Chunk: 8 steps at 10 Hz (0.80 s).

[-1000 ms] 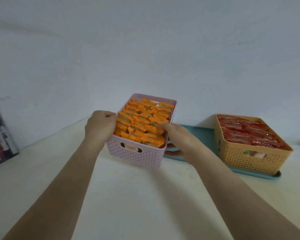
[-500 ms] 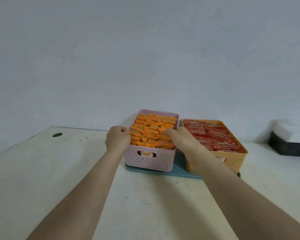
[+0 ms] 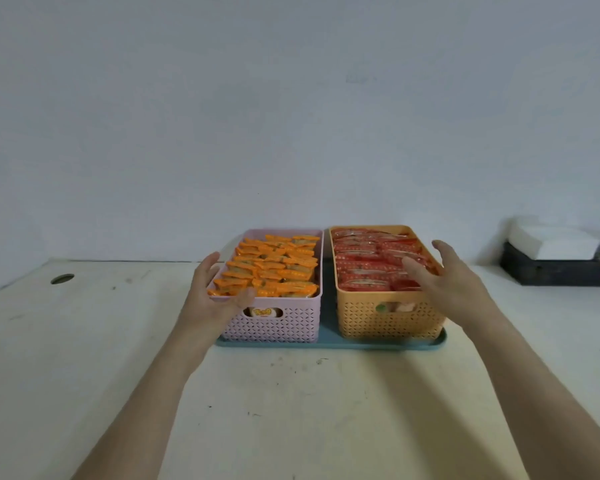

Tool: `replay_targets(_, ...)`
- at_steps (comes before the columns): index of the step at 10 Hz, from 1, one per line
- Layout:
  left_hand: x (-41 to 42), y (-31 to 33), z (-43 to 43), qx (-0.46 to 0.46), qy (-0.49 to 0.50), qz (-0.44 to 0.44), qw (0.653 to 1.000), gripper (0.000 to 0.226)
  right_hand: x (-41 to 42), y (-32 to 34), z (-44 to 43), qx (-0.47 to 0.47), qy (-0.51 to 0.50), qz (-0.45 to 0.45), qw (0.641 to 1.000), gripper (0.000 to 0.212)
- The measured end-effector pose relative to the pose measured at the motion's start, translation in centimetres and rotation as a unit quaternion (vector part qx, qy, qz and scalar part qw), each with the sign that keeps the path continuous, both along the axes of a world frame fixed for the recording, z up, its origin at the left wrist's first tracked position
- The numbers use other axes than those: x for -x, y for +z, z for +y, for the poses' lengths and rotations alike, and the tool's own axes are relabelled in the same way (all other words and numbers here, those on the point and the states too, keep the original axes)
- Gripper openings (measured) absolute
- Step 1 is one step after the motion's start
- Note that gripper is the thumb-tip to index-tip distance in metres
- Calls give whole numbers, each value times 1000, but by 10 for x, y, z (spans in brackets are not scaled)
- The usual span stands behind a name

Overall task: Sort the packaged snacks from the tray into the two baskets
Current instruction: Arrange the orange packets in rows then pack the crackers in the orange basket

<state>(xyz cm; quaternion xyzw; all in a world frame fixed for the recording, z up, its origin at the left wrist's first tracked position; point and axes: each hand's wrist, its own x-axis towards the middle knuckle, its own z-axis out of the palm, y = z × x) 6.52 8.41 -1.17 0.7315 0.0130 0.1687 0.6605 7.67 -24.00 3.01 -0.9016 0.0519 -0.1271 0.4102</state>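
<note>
Worktop [image 3: 118,375], towards far edge: teal tray [image 3: 329,342] carrying pink basket [image 3: 274,327] and orange basket [image 3: 388,323] side by side, one per snack colour; left hand [image 3: 212,292] and right hand [image 3: 447,278] spread, empty, at the outer sides; orange packets [image 3: 274,268] in pink, red packets [image 3: 368,265] in orange, sorting seemingly complete.

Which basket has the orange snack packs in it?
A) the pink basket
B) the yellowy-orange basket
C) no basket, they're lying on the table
A: the orange snack packs fill the pink basket, while the yellowy-orange basket beside it holds red packs.
</note>
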Motion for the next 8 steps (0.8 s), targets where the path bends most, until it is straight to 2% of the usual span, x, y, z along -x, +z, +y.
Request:
replay_targets(1,4,-9,0,-92,23,2,995,103,8,-12,-15,-55,107,14,993,48)
replay_targets(2,3,-10,-7,-131,83,-9,988,94,9,-20,-22,-45,120,-2,992,51)
replay_targets(3,2,-7,-14,-153,112,-2,982,88,7,-25,-26,-30,98,-3,995,73)
replay_targets(4,3,-4,-20,-151,119,-10,981,84,3,-29,-31,-26,82,-4,996,87)
replay_targets(7,-3,-9,-20,-101,80,-16,992,92,-5,-40,-36,-63,88,-23,994,84)
replay_targets(8,0,-8,-18,-87,54,-10,995,102,1,-36,-37,-67,117,-37,990,70)
